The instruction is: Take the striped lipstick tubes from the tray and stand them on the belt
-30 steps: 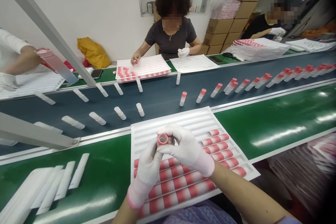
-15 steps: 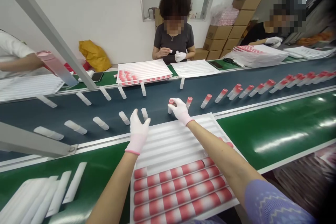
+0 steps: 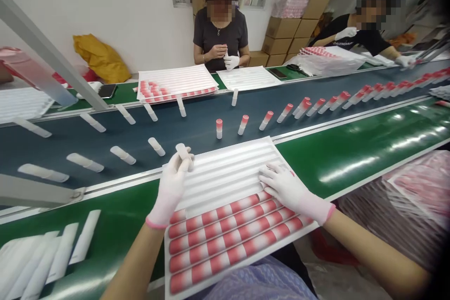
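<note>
My left hand, in a white glove, pinches a small white tube above the far left corner of the white grooved tray. Red-and-white tubes lie end to end in the tray's near grooves; the far grooves are bare. My right hand, also gloved, rests at the tray's right side with its fingers curled down. Bits of red show beside it, but its fingers hide what they hold, if anything.
Plain white tubes stand on the dark belt to the left, red-topped tubes to the right. A grey post slants at left. White sleeves lie front left. Co-workers sit across the belt.
My left hand has taken a white tube from the belt. My right hand has let go of a red-topped tube on the belt and moved back to the tray's right side.
</note>
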A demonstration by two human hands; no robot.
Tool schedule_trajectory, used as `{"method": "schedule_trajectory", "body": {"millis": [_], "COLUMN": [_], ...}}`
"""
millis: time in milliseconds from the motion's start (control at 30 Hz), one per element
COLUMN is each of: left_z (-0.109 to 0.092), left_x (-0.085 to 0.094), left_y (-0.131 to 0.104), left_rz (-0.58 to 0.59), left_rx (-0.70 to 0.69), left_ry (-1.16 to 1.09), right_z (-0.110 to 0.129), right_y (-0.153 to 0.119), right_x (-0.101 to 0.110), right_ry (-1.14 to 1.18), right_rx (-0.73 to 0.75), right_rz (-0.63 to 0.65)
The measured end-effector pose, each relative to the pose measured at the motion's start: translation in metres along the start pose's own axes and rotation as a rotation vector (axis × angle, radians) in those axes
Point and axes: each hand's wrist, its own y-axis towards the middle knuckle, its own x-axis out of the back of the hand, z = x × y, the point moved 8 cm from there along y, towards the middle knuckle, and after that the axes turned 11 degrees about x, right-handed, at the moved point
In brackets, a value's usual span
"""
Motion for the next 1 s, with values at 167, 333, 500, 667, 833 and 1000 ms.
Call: {"method": "schedule_trajectory", "body": {"millis": [167, 333, 500, 667, 833, 1000], "left_z": [0.006, -0.006, -0.017, -0.018, -0.019, -0.006], "left_x": [-0.03, -0.06, -0.063, -0.051, -0.046, -0.05], "left_y": [-0.047, -0.08, -0.091, -0.09, -0.092, -0.089], "left_rz": [0.196, 0.358, 0.307, 0.174, 0.192, 0.26], "left_rx": [0.047, 0.065, 0.114, 0.179, 0.137, 0.172], "left_ry": [-0.326, -0.417, -0.33, -0.252, -0.177, -0.241], "right_z": [0.011, 0.039, 0.065, 0.068, 0.078, 0.081], "right_y": [0.003, 0.038, 0.074, 0.082, 0.087, 0.09], "right_x": [0.021, 0.063, 0.075, 0.074, 0.087, 0.084], "right_ry": [0.317, 0.902, 1.087, 1.131, 0.994, 1.029], "right_rx": [-0.221, -0.331, -0.169, -0.208, -0.086, -0.092], "right_rz": [-0.166, -0.491, -0.496, -0.517, -0.469, -0.476]}}
